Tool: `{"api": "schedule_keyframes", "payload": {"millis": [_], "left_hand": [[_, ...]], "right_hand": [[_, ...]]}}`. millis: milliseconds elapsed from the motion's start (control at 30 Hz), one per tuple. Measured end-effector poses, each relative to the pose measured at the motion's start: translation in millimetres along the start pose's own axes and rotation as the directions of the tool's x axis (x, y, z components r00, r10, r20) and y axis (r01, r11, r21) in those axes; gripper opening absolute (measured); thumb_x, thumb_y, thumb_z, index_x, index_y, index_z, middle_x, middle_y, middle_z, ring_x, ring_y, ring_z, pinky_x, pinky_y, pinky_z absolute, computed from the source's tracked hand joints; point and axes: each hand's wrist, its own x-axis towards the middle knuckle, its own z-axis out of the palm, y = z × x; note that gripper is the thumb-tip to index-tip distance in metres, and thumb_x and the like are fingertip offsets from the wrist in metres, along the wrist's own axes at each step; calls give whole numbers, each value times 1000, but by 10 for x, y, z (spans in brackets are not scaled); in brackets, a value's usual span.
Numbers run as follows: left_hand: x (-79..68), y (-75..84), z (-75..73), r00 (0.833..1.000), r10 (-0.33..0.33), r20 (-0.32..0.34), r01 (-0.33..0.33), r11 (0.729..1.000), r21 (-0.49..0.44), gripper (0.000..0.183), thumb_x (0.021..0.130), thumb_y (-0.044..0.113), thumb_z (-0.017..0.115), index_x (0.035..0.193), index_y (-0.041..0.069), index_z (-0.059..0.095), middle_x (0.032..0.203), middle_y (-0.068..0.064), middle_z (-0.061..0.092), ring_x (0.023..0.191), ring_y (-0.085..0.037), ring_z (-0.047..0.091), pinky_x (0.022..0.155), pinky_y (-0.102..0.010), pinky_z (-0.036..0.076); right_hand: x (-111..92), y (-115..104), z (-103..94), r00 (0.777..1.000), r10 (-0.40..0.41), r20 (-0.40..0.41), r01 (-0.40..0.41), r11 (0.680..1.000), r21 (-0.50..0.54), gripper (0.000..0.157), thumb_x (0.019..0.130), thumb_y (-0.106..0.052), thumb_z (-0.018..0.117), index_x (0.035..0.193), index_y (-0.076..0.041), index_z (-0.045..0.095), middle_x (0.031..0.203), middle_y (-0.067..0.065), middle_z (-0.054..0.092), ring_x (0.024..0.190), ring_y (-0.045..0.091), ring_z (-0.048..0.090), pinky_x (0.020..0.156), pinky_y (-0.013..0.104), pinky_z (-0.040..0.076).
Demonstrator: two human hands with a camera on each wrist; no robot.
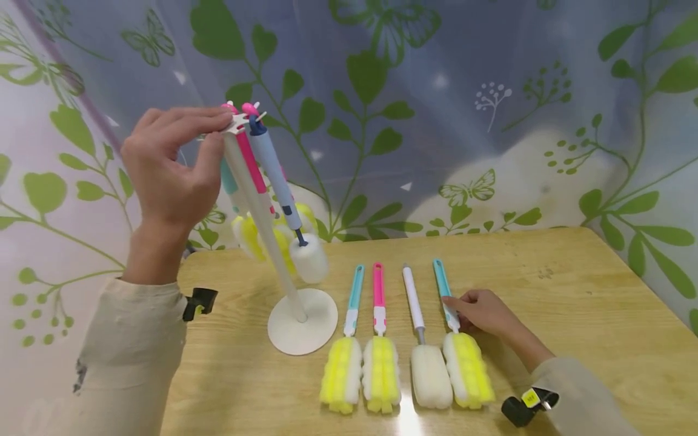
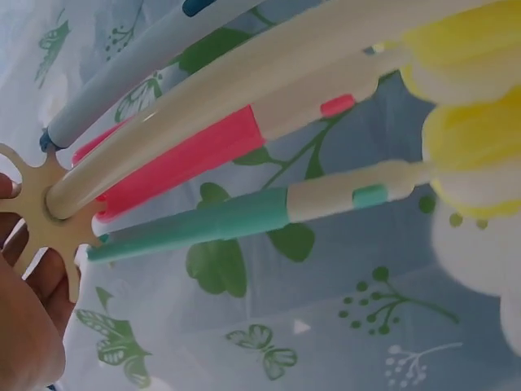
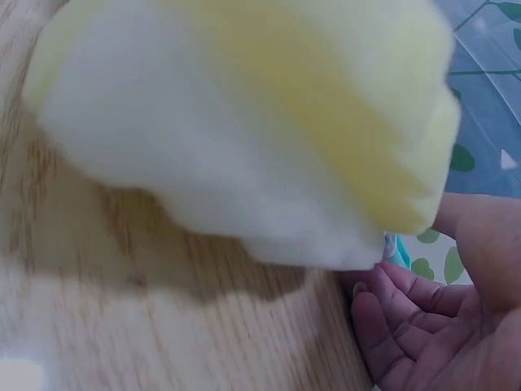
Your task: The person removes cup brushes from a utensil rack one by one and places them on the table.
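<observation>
My left hand (image 1: 174, 163) grips the notched top (image 2: 41, 191) of a white stand (image 1: 269, 242) by its edge. From its notches hang a blue-grey-handled sponge brush (image 1: 272, 172), a pink-handled brush (image 2: 187, 171) and a teal-handled brush (image 2: 195, 224); others behind are partly hidden. My right hand (image 1: 488, 315) pinches the handle of a teal-and-white bottle brush (image 1: 443, 284), the rightmost on the table. Its yellow-and-white sponge head (image 3: 244, 130) fills much of the right wrist view; whether it touches the table, I cannot tell.
Left of the held brush lie a white-handled brush (image 1: 414, 297) with a white sponge, a pink-handled brush (image 1: 378, 284) and another teal-handled brush (image 1: 356, 290). The stand's round base (image 1: 300, 339) rests on the wooden table (image 1: 572, 290). A leaf-patterned curtain (image 1: 436, 121) hangs behind.
</observation>
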Motion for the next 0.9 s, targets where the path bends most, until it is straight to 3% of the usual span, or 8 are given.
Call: {"api": "schedule_keyframes", "payload": {"millis": [133, 267, 367, 500, 633, 733, 900], "left_hand": [[19, 37, -36, 996, 70, 64, -77, 989, 123, 34, 80, 24, 49, 87, 9, 79, 91, 2, 73, 70, -30, 62, 60, -22, 29], [45, 99, -90, 976, 135, 172, -174, 955, 241, 39, 83, 30, 48, 91, 7, 78, 96, -1, 73, 77, -30, 68, 49, -28, 26], [40, 148, -94, 967, 147, 207, -207, 928, 308, 41, 82, 36, 51, 90, 6, 77, 93, -5, 73, 74, -31, 68, 45, -32, 20], [18, 187, -46, 979, 110, 172, -167, 916, 366, 36, 81, 39, 59, 85, 7, 76, 84, -7, 73, 60, -31, 62, 45, -33, 20], [9, 204, 7, 989, 83, 123, -127, 905, 406, 28, 82, 32, 64, 83, 6, 75, 85, -8, 73, 57, -33, 59, 46, -33, 19], [-1, 211, 37, 993, 77, 90, -108, 898, 426, 23, 83, 26, 64, 83, 6, 75, 86, -7, 73, 56, -34, 59, 46, -33, 18], [-19, 222, 92, 995, 98, 35, -103, 892, 441, 19, 80, 19, 61, 77, 5, 74, 79, -8, 72, 48, -33, 49, 47, -32, 17]], "right_hand": [[-39, -1, -13, 1000, 6, -1, -6, 999, 38, 44, 93, -40, 58, 94, 4, 60, 74, 7, 63, 64, 16, 61, 60, 30, 52], [-52, -11, -32, 1000, -20, -16, 21, 999, 35, 42, 94, -36, 57, 97, 6, 60, 77, 8, 64, 67, 17, 62, 61, 31, 53], [-49, -18, -45, 999, -35, -31, 35, 999, 22, 41, 95, -35, 56, 99, 6, 59, 78, 8, 63, 68, 18, 60, 61, 32, 52], [-34, -75, -71, 995, -66, -69, 64, 998, -24, 42, 95, -38, 54, 103, 4, 59, 84, 10, 62, 70, 20, 55, 60, 33, 46], [-24, -215, -104, 985, -137, -105, 134, 990, -40, 45, 96, -41, 52, 110, 1, 59, 100, 13, 62, 82, 25, 59, 65, 34, 47], [-30, -374, -95, 976, -188, -108, 191, 981, 19, 45, 95, -42, 52, 113, 0, 59, 104, 14, 62, 91, 28, 62, 72, 37, 50], [-36, -725, -25, 952, -293, -85, 302, 944, 129, 39, 96, -38, 54, 111, -3, 61, 100, 9, 63, 89, 25, 60, 75, 37, 51]]}}
